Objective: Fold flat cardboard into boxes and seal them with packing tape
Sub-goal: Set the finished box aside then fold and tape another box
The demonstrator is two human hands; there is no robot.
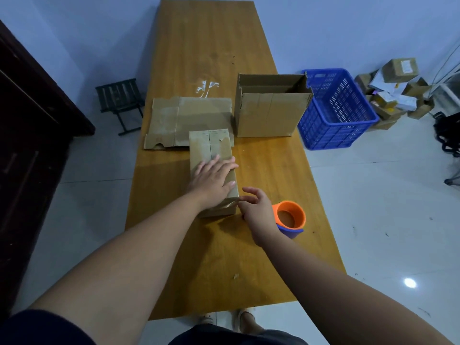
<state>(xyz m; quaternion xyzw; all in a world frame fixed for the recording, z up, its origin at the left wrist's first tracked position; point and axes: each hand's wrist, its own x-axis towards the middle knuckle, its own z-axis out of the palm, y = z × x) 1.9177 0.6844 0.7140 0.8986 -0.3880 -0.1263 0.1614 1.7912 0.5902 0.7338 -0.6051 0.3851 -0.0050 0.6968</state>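
Note:
A long, narrow closed cardboard box lies on the wooden table, its top flaps meeting along a centre seam. My left hand presses flat on its near half, fingers straight. My right hand is at the box's near right corner, fingers loosely bent and touching the corner; I cannot tell if they pinch tape. An orange tape roll on a blue dispenser stands just right of that hand. A flat cardboard sheet lies behind the box. A larger open box stands upright at the right.
A blue plastic crate sits on the floor right of the table, with a heap of small parcels behind it. A dark folding stool stands left of the table. A dark cabinet fills the left side.

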